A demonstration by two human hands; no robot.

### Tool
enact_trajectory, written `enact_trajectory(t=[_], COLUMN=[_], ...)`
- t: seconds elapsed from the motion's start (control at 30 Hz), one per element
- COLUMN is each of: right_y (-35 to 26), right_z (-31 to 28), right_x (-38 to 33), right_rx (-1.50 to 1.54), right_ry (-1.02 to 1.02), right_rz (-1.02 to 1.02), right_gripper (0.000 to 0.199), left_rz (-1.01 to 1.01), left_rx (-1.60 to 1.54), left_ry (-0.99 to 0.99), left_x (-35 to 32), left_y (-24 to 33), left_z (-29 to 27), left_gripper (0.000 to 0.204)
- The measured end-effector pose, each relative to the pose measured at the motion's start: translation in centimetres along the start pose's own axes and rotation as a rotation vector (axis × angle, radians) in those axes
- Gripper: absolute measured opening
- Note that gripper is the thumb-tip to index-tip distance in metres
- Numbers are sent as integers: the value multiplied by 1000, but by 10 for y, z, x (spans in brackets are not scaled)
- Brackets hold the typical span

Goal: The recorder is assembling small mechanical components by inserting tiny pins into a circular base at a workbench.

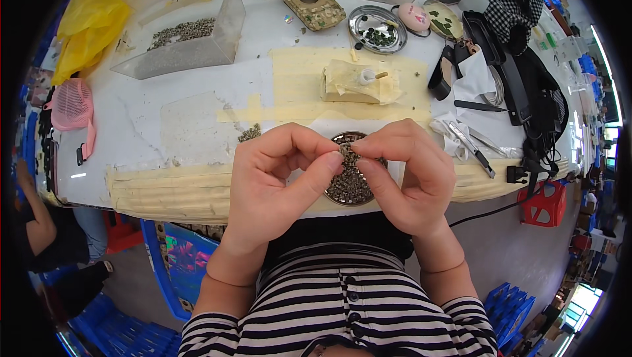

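Observation:
My left hand [273, 182] and my right hand [408, 176] meet over a round metal dish [345, 189] filled with several small dark metal parts at the table's near edge. Thumbs and forefingers of both hands pinch one small grey part [347, 154] between them, just above the dish. The dish is partly hidden behind my fingers. A small heap of the same parts [249, 134] lies on the table to the left of my left hand.
A clear plastic tray [184, 44] with loose parts stands at the back left. A taped block with a white nozzle [359, 82], a shallow metal bowl [377, 29], tweezers [471, 146], a pink fan [71, 105] and a yellow bag [92, 18] lie around. Another person's arm [36, 225] shows at the left.

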State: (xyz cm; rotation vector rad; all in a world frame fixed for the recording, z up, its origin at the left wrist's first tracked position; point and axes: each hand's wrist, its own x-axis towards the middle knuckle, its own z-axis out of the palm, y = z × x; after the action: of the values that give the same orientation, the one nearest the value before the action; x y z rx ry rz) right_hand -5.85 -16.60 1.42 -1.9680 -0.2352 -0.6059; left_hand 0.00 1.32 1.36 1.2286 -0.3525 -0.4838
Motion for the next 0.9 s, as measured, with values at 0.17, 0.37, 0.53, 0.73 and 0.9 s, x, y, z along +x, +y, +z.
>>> enact_trajectory(t=[0.17, 0.37, 0.53, 0.73, 0.9], right_y=[1, 1, -1, -2, 1], right_z=[5, 5, 4, 3, 2], right_x=[-2, -1, 0, 2, 4], right_rx=[-89, -112, -117, -55, 25], right_ry=[23, 26, 33, -18, -61], right_rz=[-112, -144, -101, -15, 19], right_gripper=[28, 30, 29, 29, 25], left_rz=[14, 2, -13, -46, -50], left_rx=[5, -11, -9, -88, -159], left_ry=[0, 6, -3, -52, -109], left_x=[0, 0, -1, 1, 2], left_y=[0, 1, 2, 0, -2], left_z=[-1, 0, -1, -2, -3], left_gripper=[7, 7, 8, 9, 10])
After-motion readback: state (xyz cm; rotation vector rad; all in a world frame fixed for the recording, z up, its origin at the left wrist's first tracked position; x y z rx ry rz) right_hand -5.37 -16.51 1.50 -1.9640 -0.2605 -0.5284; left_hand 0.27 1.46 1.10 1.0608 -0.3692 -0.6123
